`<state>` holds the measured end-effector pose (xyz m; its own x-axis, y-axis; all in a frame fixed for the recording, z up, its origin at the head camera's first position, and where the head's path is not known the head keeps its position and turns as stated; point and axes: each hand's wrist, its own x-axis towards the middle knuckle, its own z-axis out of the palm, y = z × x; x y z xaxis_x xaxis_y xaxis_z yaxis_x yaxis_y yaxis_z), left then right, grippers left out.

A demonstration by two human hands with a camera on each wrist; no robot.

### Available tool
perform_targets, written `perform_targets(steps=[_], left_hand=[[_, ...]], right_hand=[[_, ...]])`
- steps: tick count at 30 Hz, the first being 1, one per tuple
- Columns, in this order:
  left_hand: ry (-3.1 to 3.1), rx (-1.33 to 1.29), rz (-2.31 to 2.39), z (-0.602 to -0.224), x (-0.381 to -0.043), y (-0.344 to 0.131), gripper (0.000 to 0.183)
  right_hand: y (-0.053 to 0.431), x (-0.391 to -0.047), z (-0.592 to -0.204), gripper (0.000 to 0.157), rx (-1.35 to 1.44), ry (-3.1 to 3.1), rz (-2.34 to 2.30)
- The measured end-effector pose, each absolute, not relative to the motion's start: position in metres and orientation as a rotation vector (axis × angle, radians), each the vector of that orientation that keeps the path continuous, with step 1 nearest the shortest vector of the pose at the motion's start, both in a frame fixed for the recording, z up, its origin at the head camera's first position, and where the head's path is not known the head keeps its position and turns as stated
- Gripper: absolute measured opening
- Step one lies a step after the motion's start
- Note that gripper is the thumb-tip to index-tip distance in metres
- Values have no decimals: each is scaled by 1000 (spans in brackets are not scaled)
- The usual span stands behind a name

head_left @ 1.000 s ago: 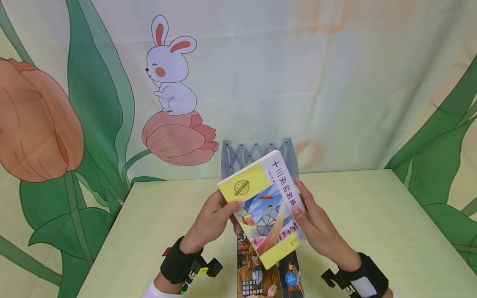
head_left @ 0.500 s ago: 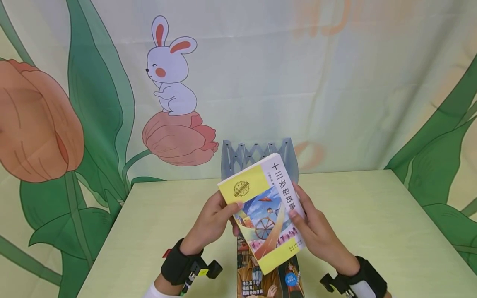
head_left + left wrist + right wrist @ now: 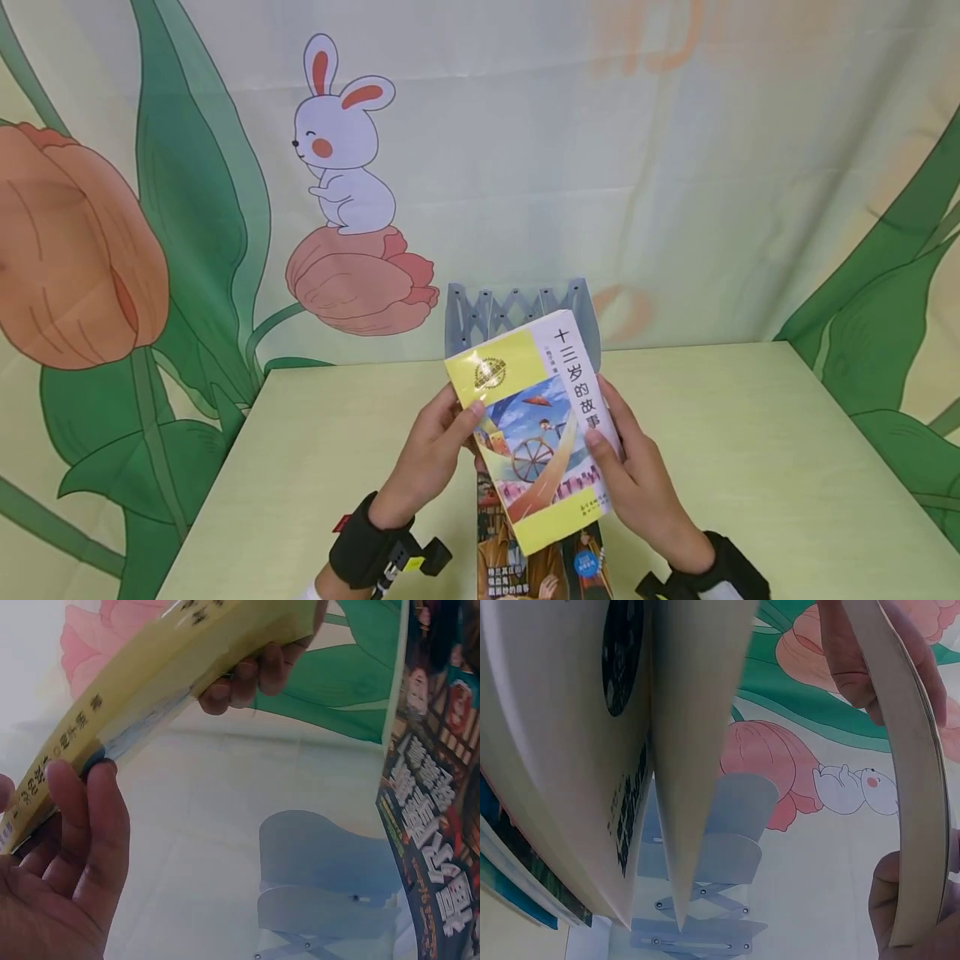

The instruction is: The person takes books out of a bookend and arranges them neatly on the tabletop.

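A paperback book (image 3: 543, 442) with a yellow, white and blue cover is held tilted, its front facing up. My left hand (image 3: 431, 446) grips its left edge, thumb on the cover and fingers underneath. At the opposite edge my right hand (image 3: 645, 475) pinches it, thumb on the white strip. In the left wrist view the book (image 3: 142, 697) shows its yellow outside between both hands; in the right wrist view its pages' edge (image 3: 911, 765) looks bowed. Under the book, a darker illustrated book (image 3: 540, 571) lies on the table, partly covered.
A grey-blue folding bookend (image 3: 461, 325) stands at the table's back edge, behind the held book. Beneath the darker book, more books (image 3: 525, 877) are stacked in the right wrist view. The pale table (image 3: 750, 442) meets a printed curtain (image 3: 675, 167).
The held book has shifted slightly down and to the right, and its cover looks more curved. Both wrists have sunk a little; both hands keep their hold.
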<state>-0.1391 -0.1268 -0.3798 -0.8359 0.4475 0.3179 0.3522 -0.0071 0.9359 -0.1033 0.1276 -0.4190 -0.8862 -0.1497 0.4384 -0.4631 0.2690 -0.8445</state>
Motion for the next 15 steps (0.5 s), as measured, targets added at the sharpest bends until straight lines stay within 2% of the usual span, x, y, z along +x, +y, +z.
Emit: perform_targets(steps=[5,12,15], left_hand=[[2221,822,1953,-388,-130,-125,46],[2286,810,1881,-401,-120,-122,29],[2315,811,1877,-405,-119,-121,28]], right_hand=[[126,-101,-422,66,555,-2231,1660],[124,-101,-424,66,530,-2200,1685],[124,-100,-425,65,518,-2215,1683]])
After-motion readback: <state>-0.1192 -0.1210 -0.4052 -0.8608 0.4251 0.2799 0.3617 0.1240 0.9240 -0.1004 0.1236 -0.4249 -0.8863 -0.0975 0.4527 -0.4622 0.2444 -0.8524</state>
